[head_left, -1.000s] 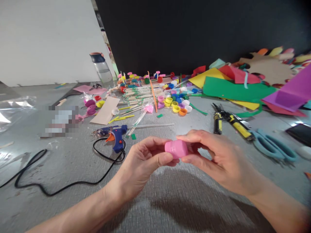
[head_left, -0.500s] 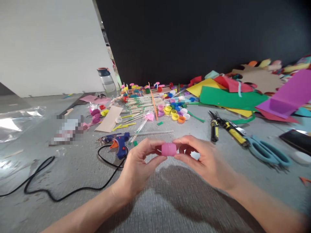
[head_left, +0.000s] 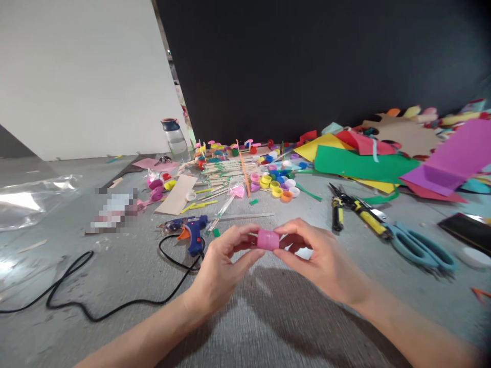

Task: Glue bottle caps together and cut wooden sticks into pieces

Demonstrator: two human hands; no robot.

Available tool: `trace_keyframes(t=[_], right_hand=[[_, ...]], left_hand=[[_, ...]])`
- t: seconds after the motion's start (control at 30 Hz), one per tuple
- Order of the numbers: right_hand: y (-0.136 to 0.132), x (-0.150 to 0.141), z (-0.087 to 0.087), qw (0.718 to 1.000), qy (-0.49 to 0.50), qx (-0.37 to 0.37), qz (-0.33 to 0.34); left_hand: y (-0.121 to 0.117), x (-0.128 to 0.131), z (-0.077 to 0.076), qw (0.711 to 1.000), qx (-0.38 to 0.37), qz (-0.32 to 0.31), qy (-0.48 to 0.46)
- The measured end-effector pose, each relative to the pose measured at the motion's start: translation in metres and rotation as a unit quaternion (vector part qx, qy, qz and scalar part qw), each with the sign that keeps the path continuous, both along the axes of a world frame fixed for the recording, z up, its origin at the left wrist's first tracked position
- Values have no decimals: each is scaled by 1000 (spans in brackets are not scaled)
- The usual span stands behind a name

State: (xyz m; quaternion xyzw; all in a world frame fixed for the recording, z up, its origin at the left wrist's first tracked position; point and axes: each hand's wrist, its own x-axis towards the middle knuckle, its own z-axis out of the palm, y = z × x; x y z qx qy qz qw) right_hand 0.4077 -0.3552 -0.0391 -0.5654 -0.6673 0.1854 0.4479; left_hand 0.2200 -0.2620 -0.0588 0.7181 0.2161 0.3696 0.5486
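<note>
Fingers of left hand (head_left: 219, 271) and right hand (head_left: 326, 260) pinch pink plastic cap piece (head_left: 268, 239) end to end, just below frame centre, probably steadying its seam; glue gun (head_left: 195, 239) lies left of centre.

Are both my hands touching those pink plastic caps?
Touching. The head view shows the left hand pinching one end of the pink plastic caps and the right hand pinching the other, with no gap showing at either end.

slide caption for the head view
Left hand and right hand pinch a pink piece above a grey surface, blue glue gun nearby.
</note>
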Motion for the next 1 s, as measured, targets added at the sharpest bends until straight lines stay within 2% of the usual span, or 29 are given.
trace_keyframes(t=[0.1, 0.23, 0.5, 0.8, 1.0], right_hand=[[-3, 2, 1, 999, -24, 33, -4], [-8, 2, 5, 995, -47, 80, 34], [-14, 1, 10, 989, -63, 128, 50], [-20, -1, 12, 993, -63, 90, 39], [-20, -2, 12, 994, -62, 90, 32]], left_hand=[[-2, 1, 4, 998, -65, -6, -22], [-8, 1, 12, 996, -79, -27, -23], [-18, -1, 22, 998, -24, -15, -52], [-20, -2, 17, 998, 17, 18, -59], [-18, -2, 13, 997, 53, 24, -52]])
